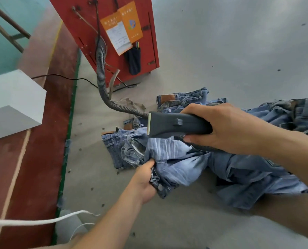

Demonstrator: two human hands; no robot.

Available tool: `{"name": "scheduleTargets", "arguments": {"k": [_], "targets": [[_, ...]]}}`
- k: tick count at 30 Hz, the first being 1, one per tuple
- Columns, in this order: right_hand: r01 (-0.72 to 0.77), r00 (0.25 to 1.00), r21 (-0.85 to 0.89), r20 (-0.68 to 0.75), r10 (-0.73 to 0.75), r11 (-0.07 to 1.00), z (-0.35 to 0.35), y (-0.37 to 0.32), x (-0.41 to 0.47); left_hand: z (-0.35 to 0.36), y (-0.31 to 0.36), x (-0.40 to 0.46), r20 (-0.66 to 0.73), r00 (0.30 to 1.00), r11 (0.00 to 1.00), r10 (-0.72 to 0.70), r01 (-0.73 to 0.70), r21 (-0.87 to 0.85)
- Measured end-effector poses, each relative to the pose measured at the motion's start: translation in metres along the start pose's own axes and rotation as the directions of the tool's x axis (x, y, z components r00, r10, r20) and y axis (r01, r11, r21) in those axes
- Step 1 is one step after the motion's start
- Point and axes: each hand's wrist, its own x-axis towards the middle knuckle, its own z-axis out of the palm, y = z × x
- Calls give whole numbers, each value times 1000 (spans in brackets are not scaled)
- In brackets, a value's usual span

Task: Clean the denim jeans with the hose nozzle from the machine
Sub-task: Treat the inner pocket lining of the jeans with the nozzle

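A pair of light blue denim jeans lies bunched on the grey floor in the middle of the view. My left hand grips its waistband near a metal button. My right hand holds a dark grey hose nozzle just above the jeans, its flat mouth pointing left. A ribbed grey hose runs from the nozzle up to the red machine at the top.
More jeans lie in a pile to the right and behind the nozzle. A white block stands at the left on a red floor strip. A black cable and a white cord cross the floor.
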Motion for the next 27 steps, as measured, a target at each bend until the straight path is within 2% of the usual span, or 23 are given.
{"name": "scheduleTargets", "arguments": {"k": [3, 6, 8, 10, 12, 14, 16, 20, 22, 23, 25, 27], "targets": [[-26, 999, 43, -19, 27, 999, -4, 5, -2, 9, -8, 7, -46, 994, 986, -99, 105, 127], [-36, 999, 49, -12, 37, 998, -6, 8, -2, 5, -14, 17, -114, 992, 968, -57, 83, 235], [-42, 999, 36, -9, 42, 998, -6, 8, -1, -4, -18, 21, -79, 995, 958, -56, 76, 277], [-43, 999, 33, -17, 44, 999, -5, 9, 0, -12, -26, 25, -81, 996, 872, -32, 68, 484], [-40, 999, 30, -22, 40, 999, -4, 6, 2, -14, -38, 29, -176, 975, 748, 139, 13, 663], [-32, 999, 31, -11, 32, 999, -3, 4, 6, -9, -42, 30, -214, 946, 764, 243, -51, 643], [-31, 1000, 26, -3, 31, 999, -2, 4, 8, -6, -36, 35, -243, 931, 779, 273, -66, 623], [-42, 999, 19, -9, 42, 999, -3, 8, 8, -13, -11, 43, -264, 944, 761, 198, 22, 649], [-54, 998, 23, -18, 55, 998, -4, 10, 7, -17, -2, 45, -222, 966, 783, 135, 33, 621], [-58, 998, 30, -25, 59, 998, -5, 11, 7, -16, 2, 46, -173, 980, 832, 96, 16, 555], [-61, 997, 40, -38, 62, 997, -5, 12, 7, -12, 9, 43, 4, 1000, 956, 24, -24, 291], [-55, 997, 37, -53, 57, 998, -4, 13, 8, -3, 14, 38, 175, 985, 999, 3, -11, 45]]}}
